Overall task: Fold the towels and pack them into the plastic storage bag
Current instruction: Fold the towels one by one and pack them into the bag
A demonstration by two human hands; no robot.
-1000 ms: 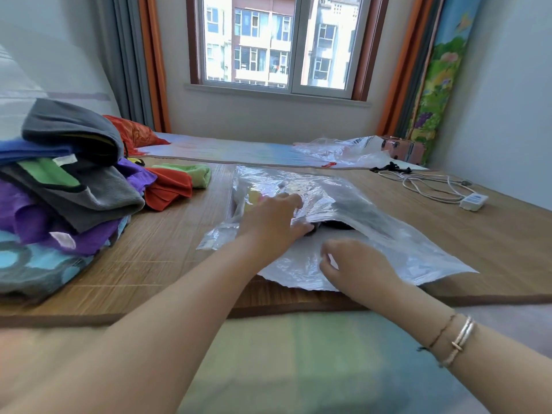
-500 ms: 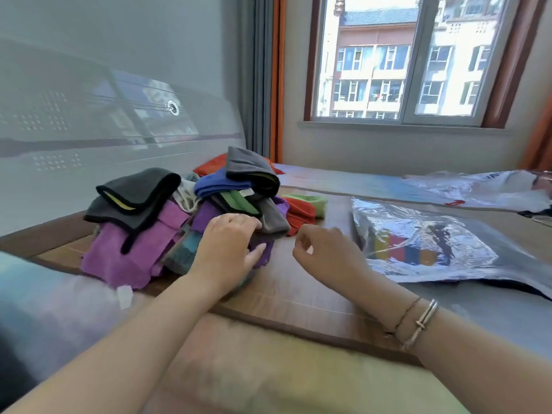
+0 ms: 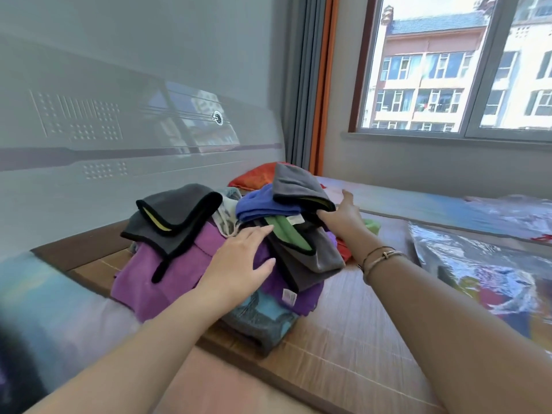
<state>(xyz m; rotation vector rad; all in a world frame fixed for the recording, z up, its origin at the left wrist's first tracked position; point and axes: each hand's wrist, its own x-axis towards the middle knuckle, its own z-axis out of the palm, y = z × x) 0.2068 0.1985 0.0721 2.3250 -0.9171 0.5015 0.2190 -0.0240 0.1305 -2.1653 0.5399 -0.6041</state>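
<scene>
We judge the step in hand to be selection of the next towel from the unfolded heap; no folding has begun on it.

Left hand [image 3: 239, 259]: fingers extended and lying flat on the purple towel [image 3: 167, 273] at the heap's front, pressing rather than gripping. Right hand [image 3: 340, 215]: reaching to the heap's 2 o'clock side, thumb spread upward, palm against the underside of the top grey towel [image 3: 298, 186]; whether its fingers curl round the cloth we cannot tell, as they are hidden beneath it.

The heap sits on the woven mat [image 3: 343, 318] at roughly 11 o'clock from the viewer. The plastic storage bag [image 3: 478, 264] lies flat at 3 o'clock, well apart from the heap, with coloured folded items visible through it (partly filled, then).

Next move, in our judgement: free one towel from the tangle without dragging its neighbours, then carry it to bare mat between heap and bag for folding.

Count, as far as layers permit:
- grey towels with black trim: three
- purple: at least two
- blue towel [image 3: 263, 204]: one
- orange-red cloth [image 3: 254, 177] behind: one, another at the right edge
- patterned teal towel [image 3: 263, 318] at the bottom: one
- bags: one certain, a second clear sheet at far right unclear.
</scene>
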